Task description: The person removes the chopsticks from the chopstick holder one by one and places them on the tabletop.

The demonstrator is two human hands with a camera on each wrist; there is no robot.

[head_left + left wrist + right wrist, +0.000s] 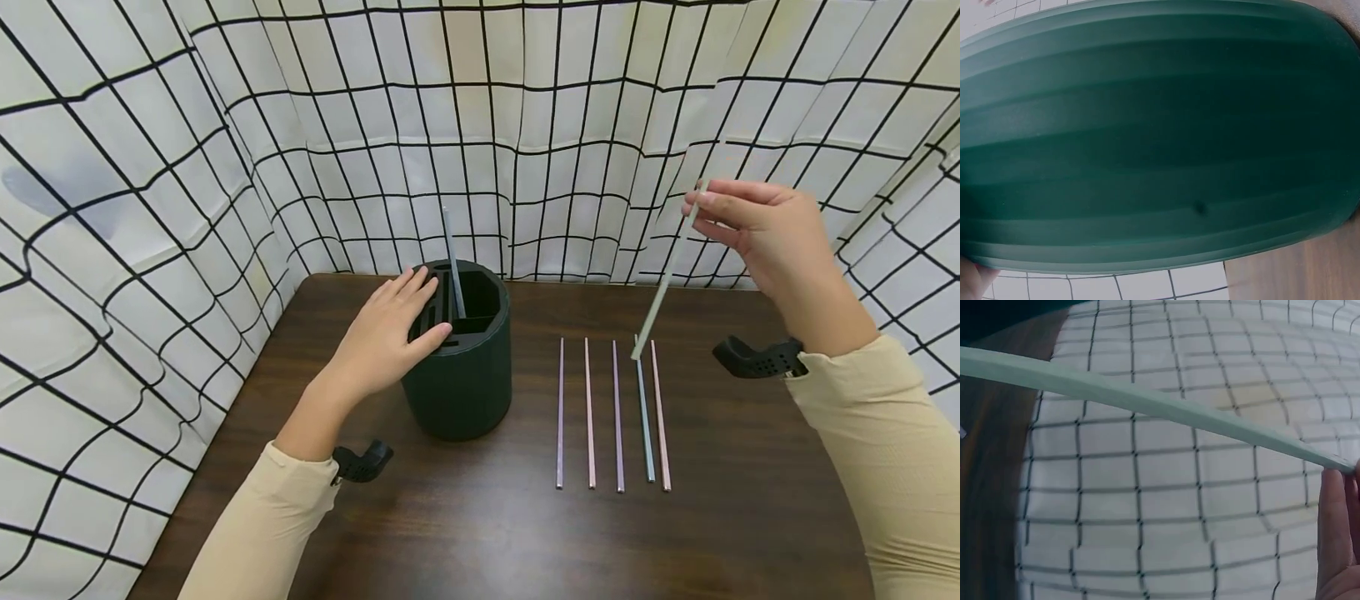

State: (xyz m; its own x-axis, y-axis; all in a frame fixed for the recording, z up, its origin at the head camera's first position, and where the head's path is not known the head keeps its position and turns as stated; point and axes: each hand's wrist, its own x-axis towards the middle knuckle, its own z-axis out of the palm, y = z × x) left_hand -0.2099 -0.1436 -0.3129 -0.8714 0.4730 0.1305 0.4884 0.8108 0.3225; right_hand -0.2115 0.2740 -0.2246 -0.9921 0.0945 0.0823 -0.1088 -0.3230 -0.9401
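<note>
A dark green utensil holder with a slotted top and an open compartment stands left of centre. One blue chopstick leans upright in its open compartment. My left hand rests on the slotted part, fingers extended over the top and thumb along the near rim; the holder's ribbed wall fills the left wrist view. Between thumb and fingertips, my right hand pinches a pale green chopstick by its upper end. This chopstick slants down to the left, its lower end overlapping the blue one on the table in the head view.
To the right of the holder, several chopsticks lie side by side on the dark wooden table: purple, pink, another purple, blue and another pink. White grid-patterned curtains enclose the back and sides.
</note>
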